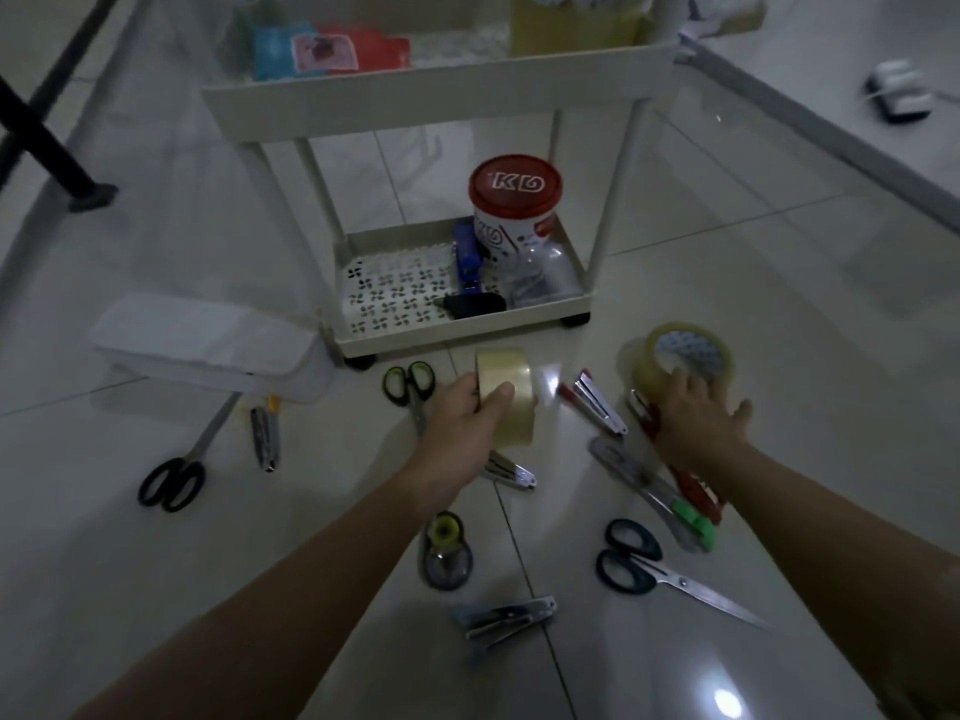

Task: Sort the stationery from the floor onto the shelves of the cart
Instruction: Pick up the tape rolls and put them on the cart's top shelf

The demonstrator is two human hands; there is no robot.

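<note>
At nine o'clock, black-handled scissors lie on the pale tiled floor. At centre, the left hand holds its grip pinched around a beige roll of packing tape, lifted just before the white plastic cart. At three o'clock, the right hand, fingers spread, rests on a clear tape roll that sits on the floor.

"kd" on red tub lid
</note>
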